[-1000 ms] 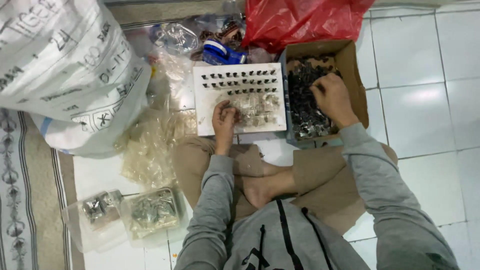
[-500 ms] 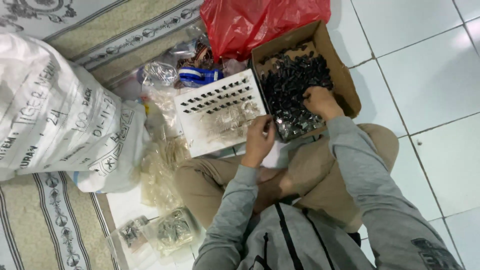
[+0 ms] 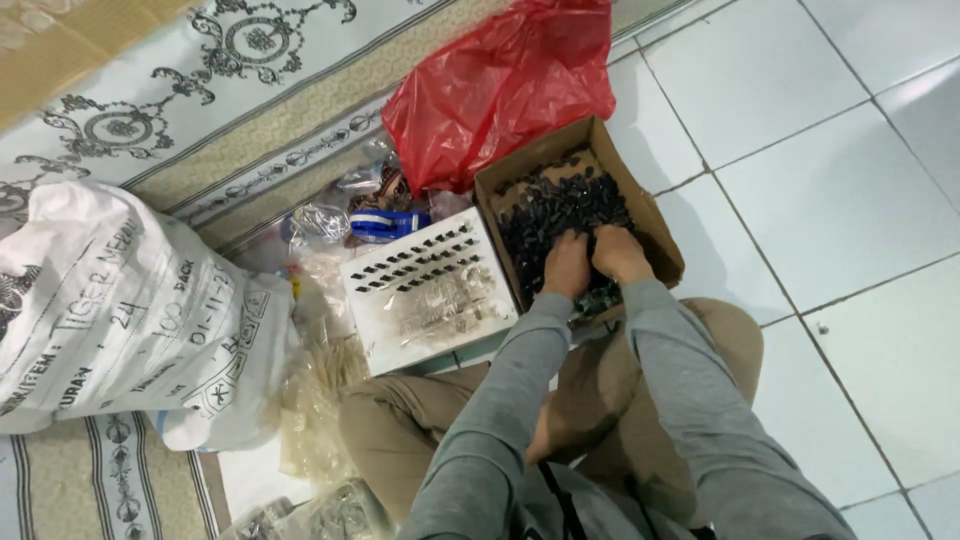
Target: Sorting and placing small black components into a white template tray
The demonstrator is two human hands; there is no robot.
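Observation:
I sit cross-legged on the floor in grey sleeves. Both hands reach into an open cardboard box filled with several small black parts. My left hand and my right hand lie side by side on the pile near the box's near edge, fingers curled down into the parts. What the fingers hold is hidden. Left of the box lies a white flat tray with rows of small black pieces and a heap of clear bits on it.
A red plastic bag lies behind the box. A large white printed sack stands at the left on a patterned mat. Clear plastic bags lie beside my knee. White floor tiles stretch to the right.
My left hand has left the white tray and moved right into the cardboard box beside my right hand. The view has tilted and swung left.

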